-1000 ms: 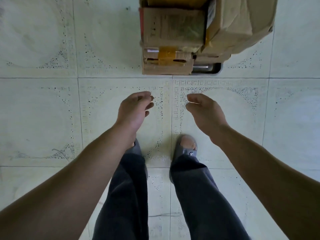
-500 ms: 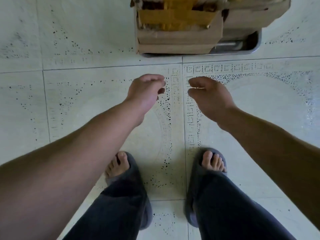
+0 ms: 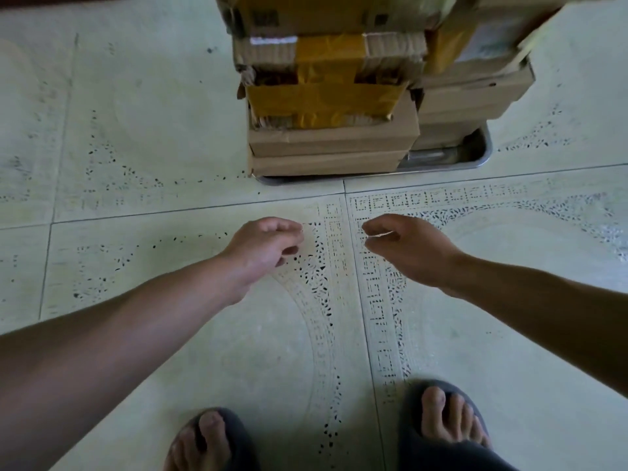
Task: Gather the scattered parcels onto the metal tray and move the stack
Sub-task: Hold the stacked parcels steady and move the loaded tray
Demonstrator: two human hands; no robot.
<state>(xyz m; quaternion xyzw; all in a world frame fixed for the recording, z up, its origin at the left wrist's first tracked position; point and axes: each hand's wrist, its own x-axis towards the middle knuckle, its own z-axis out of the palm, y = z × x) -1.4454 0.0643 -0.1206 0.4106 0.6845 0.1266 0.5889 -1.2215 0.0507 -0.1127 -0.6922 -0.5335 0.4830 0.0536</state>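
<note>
- The left hand (image 3: 268, 244) hangs over the pale tiled floor (image 3: 136, 130). Its fingers are loosely curled inward and it grasps nothing.
- The right hand (image 3: 404, 248) hangs just beside it at the same height. Its fingers are also loosely bent, with the thumb near the forefinger, and it is empty too.
- The two hands are apart, with a gap between them over the joint where four tiles meet. Neither touches the floor as far as can be seen.
- The stack of brown cardboard parcels (image 3: 333, 144) stands on the floor ahead of the hands, well apart from them, and runs out of the top of the view.
- Several parcels in the stack carry wide strips of yellow-brown packing tape (image 3: 326, 100).
- A second column of flat cardboard boxes (image 3: 475, 93) leans against the stack on the right.
- The silver rectangular metal tray (image 3: 482, 158) lies under the parcels; its near right corner and rim show bare.
- Two bare-toed feet in dark grey slippers (image 3: 238, 436) stand at the bottom edge, toes pointing toward the tray.
</note>
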